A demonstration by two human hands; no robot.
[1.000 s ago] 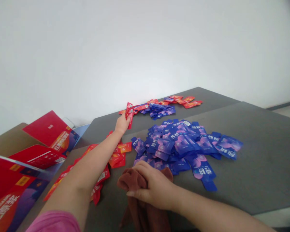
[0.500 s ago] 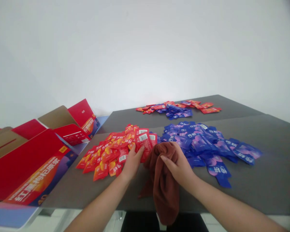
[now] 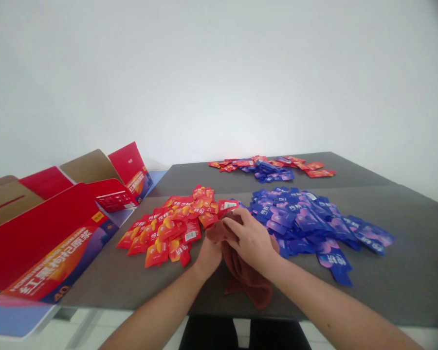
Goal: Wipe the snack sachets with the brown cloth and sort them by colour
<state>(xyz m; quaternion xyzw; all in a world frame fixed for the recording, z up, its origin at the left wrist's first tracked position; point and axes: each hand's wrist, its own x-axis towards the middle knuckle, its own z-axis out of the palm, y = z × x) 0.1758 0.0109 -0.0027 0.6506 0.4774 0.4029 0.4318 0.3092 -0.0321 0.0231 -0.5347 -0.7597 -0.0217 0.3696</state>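
A crumpled brown cloth (image 3: 250, 282) hangs bunched between my hands near the table's front edge. My right hand (image 3: 250, 240) grips its upper part, fingers curled into the fabric. My left hand (image 3: 209, 255) is partly beneath the cloth, its fingers hidden by the folds. Just beyond my hands lies a red packet with a barcode (image 3: 227, 205). To the left is a pile of red-orange packets (image 3: 168, 226); to the right, a larger pile of blue packets (image 3: 302, 214).
Mixed red and blue packets (image 3: 266, 167) lie farther back on the dark grey table (image 3: 397, 291). At the left, open red cardboard boxes (image 3: 40, 233) rest on a lower blue surface (image 3: 18, 321). A white wall (image 3: 219, 78) stands behind.
My left hand has gone under the cloth, and the red packets that it held upright no longer show in it. My right hand has moved left and over the cloth's top.
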